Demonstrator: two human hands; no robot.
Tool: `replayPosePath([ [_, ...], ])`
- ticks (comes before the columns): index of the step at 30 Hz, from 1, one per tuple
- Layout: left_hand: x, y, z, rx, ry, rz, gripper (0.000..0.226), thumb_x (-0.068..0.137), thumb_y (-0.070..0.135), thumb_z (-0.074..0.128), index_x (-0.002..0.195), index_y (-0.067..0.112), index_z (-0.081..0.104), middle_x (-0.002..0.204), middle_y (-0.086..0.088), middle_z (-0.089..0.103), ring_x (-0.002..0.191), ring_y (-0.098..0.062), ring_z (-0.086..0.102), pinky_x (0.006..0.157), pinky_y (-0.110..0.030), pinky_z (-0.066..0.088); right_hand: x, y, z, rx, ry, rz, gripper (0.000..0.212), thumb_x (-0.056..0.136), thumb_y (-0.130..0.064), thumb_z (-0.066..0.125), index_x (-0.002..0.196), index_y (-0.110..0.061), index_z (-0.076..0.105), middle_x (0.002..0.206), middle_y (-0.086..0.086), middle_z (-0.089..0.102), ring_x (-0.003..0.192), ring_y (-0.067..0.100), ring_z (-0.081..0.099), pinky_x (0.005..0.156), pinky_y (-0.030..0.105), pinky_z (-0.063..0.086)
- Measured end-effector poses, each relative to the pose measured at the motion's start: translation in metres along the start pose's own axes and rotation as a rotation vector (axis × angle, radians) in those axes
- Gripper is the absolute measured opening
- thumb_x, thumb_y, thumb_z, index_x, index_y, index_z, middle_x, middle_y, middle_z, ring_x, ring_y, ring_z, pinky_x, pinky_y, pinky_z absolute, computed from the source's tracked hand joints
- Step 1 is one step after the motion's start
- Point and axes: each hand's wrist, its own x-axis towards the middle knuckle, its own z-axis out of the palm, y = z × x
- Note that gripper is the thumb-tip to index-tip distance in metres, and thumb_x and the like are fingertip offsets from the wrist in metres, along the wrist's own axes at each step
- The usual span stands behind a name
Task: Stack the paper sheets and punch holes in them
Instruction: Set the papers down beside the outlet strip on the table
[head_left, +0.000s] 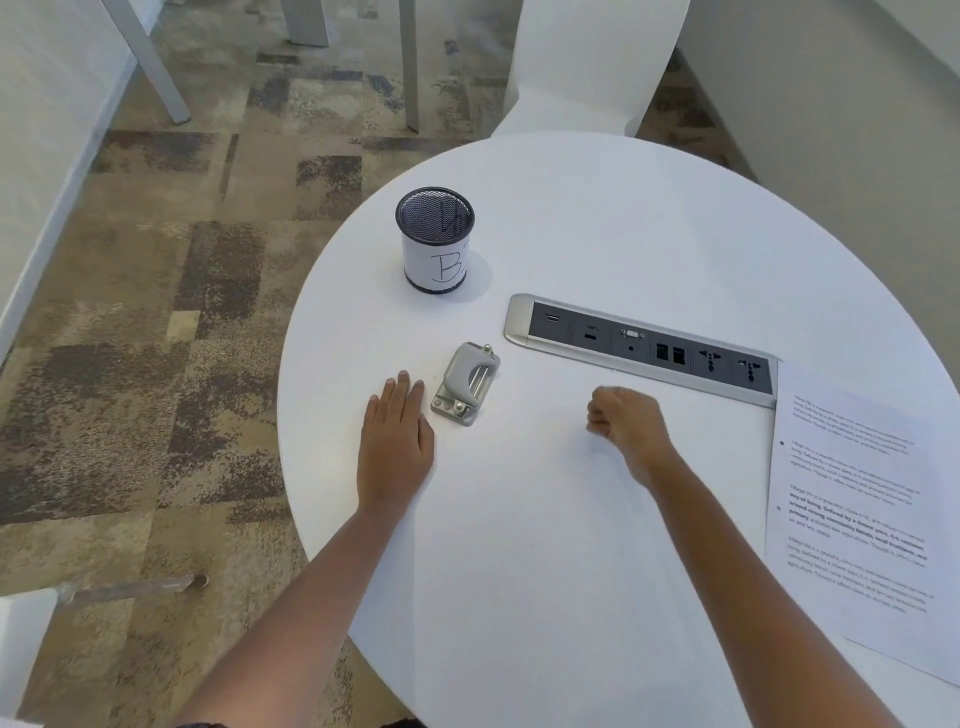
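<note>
A small grey metal hole punch (466, 384) lies on the round white table (545, 545), left of centre. My left hand (396, 441) rests flat on the table just left of the punch, fingers together and extended, holding nothing. My right hand (626, 418) is curled into a loose fist on the table to the right of the punch, with nothing visible in it. Printed paper sheets (857, 514) lie at the table's right edge, apart from both hands; two small dark holes show near their left margin.
A black mesh pen cup (435, 239) labelled "B" stands behind the punch. A silver power and data socket strip (644, 345) is set into the table centre. A white chair (582, 67) stands beyond the table; carpet lies to the left.
</note>
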Motion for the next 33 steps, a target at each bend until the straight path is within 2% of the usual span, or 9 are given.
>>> replayPosePath([
  [3, 0.008, -0.005, 0.000, 0.002, -0.011, 0.014, 0.040, 0.081, -0.003, 0.052, 0.122, -0.003, 0.054, 0.133, -0.024, 0.051, 0.122, -0.040, 0.049, 0.104, -0.052, 0.037, 0.011, -0.032, 0.010, 0.136, -0.055, -0.005, 0.020, 0.085, -0.003, 0.047, 0.066, -0.006, 0.051, 0.066, 0.005, 0.047, 0.061, 0.013, 0.045, 0.051, 0.012, 0.049],
  [9, 0.023, -0.010, 0.000, 0.021, -0.033, 0.026, 0.041, 0.082, 0.004, 0.043, 0.120, -0.002, 0.056, 0.130, -0.023, 0.054, 0.119, -0.038, 0.053, 0.100, -0.052, 0.040, 0.030, -0.095, 0.053, 0.276, -0.214, -0.049, 0.027, 0.088, -0.004, 0.046, 0.062, -0.012, 0.047, 0.058, 0.000, 0.047, 0.054, 0.011, 0.044, 0.051, 0.015, 0.047],
  [11, 0.027, -0.010, -0.001, 0.033, -0.047, 0.021, 0.043, 0.085, 0.009, 0.035, 0.120, -0.002, 0.056, 0.130, -0.022, 0.055, 0.119, -0.037, 0.053, 0.100, -0.052, 0.041, 0.038, -0.112, 0.068, 0.297, -0.275, -0.042, 0.026, 0.088, -0.006, 0.046, 0.062, -0.013, 0.046, 0.057, -0.001, 0.047, 0.054, 0.010, 0.044, 0.052, 0.015, 0.047],
  [14, 0.033, -0.010, -0.001, 0.050, -0.079, 0.020, 0.049, 0.084, 0.015, 0.027, 0.122, -0.001, 0.055, 0.132, -0.022, 0.053, 0.120, -0.037, 0.052, 0.101, -0.052, 0.040, 0.053, -0.135, 0.091, 0.261, -0.317, -0.041, 0.024, 0.088, -0.008, 0.046, 0.064, -0.011, 0.048, 0.063, 0.001, 0.047, 0.055, 0.010, 0.046, 0.054, 0.016, 0.048],
  [19, 0.039, -0.010, -0.001, 0.069, -0.089, 0.011, 0.049, 0.083, 0.014, 0.028, 0.121, 0.000, 0.055, 0.131, -0.021, 0.055, 0.120, -0.036, 0.053, 0.099, -0.052, 0.041, 0.075, -0.169, 0.125, 0.149, -0.336, -0.071, 0.026, 0.088, -0.009, 0.047, 0.062, -0.010, 0.051, 0.062, 0.003, 0.049, 0.053, 0.011, 0.046, 0.050, 0.014, 0.048],
  [24, 0.040, -0.010, -0.002, 0.070, -0.105, 0.006, 0.048, 0.083, 0.015, 0.029, 0.122, 0.001, 0.055, 0.131, -0.020, 0.054, 0.120, -0.034, 0.053, 0.099, -0.051, 0.042, 0.092, -0.185, 0.142, -0.075, -0.258, -0.158, 0.025, 0.084, -0.004, 0.056, 0.059, -0.008, 0.054, 0.060, 0.005, 0.050, 0.051, 0.011, 0.046, 0.045, 0.011, 0.046],
  [27, 0.040, -0.009, -0.003, 0.066, -0.112, 0.004, 0.048, 0.084, 0.015, 0.029, 0.122, 0.001, 0.055, 0.131, -0.020, 0.054, 0.120, -0.034, 0.053, 0.099, -0.051, 0.042, 0.097, -0.187, 0.145, -0.197, -0.204, -0.238, 0.027, 0.080, -0.005, 0.060, 0.054, -0.010, 0.055, 0.058, 0.005, 0.051, 0.053, 0.012, 0.047, 0.052, 0.016, 0.049],
  [30, 0.041, -0.009, -0.003, 0.071, -0.117, 0.004, 0.048, 0.084, 0.014, 0.029, 0.122, 0.001, 0.055, 0.131, -0.020, 0.054, 0.120, -0.034, 0.053, 0.099, -0.051, 0.042, 0.099, -0.186, 0.145, -0.212, -0.197, -0.269, 0.032, 0.080, -0.008, 0.065, 0.050, -0.012, 0.053, 0.055, 0.004, 0.048, 0.050, 0.011, 0.045, 0.054, 0.016, 0.049],
  [33, 0.041, -0.008, -0.003, 0.069, -0.114, 0.003, 0.048, 0.084, 0.014, 0.028, 0.122, 0.001, 0.055, 0.131, -0.020, 0.054, 0.120, -0.034, 0.053, 0.099, -0.052, 0.042, 0.100, -0.183, 0.143, -0.207, -0.205, -0.272, 0.027, 0.079, 0.000, 0.061, 0.055, -0.007, 0.052, 0.060, 0.005, 0.046, 0.053, 0.014, 0.041, 0.061, 0.022, 0.048],
])
